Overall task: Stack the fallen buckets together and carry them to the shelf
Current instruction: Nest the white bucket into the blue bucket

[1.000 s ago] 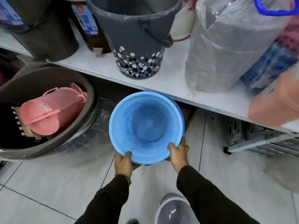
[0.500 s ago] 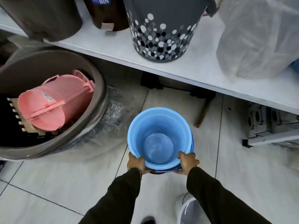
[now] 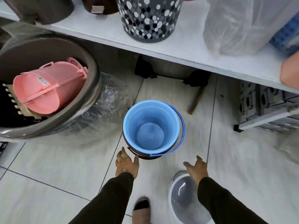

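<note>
A light blue bucket [image 3: 151, 126] stands upright on the tiled floor, nested inside a dark brown bucket [image 3: 137, 153] whose rim shows under it. Its blue handle hangs down on the right side. My left hand [image 3: 127, 164] hovers just below the stack's near left edge, fingers spread, touching nothing. To the right, my right hand [image 3: 196, 168] is also open and apart from the stack. A white shelf [image 3: 186, 50] runs across the top, above the floor.
A grey bucket with a white rim [image 3: 182, 198] sits under my right forearm. A large brown tub [image 3: 90, 101] at left holds a pink bucket [image 3: 43, 92] on its side. A dotted grey bucket [image 3: 148, 18] and plastic-wrapped goods [image 3: 239, 25] stand on the shelf. My shoe [image 3: 141, 210] is at the bottom.
The blue bucket stack was lowered onto the floor and both hands let go of its rim, drawing back toward me.
</note>
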Demonstrator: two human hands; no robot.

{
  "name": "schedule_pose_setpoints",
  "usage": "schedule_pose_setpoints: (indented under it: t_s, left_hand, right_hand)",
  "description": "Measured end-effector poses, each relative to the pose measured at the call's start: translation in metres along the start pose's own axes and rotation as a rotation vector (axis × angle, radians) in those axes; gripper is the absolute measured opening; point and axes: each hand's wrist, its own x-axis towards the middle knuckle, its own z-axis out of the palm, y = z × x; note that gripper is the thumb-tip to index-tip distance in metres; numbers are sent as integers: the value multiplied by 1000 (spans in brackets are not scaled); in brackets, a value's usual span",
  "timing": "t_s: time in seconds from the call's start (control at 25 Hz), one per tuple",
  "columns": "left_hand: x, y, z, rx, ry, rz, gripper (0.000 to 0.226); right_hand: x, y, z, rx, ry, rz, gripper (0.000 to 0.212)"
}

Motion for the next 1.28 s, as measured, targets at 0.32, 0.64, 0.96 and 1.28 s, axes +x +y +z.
schedule_pose_setpoints:
  t_s: [0.32,0.64,0.96,1.28]
  left_hand:
    - [-70,-57,149,-72,-359,-11,67]
    - [-119,-46,208,-351,-356,202,49]
    - [-147,87,76,-728,-133,461,53]
    - [-60,67,-49,-599,89,257,53]
  right_hand:
    - [-4,188,-26,-33,65,236,65]
    - [-19,232,-45,326,299,-122,42]
    - [-93,47,-138,321,443,-649,56]
    - [-87,-98,-45,-12,248,-774,59]
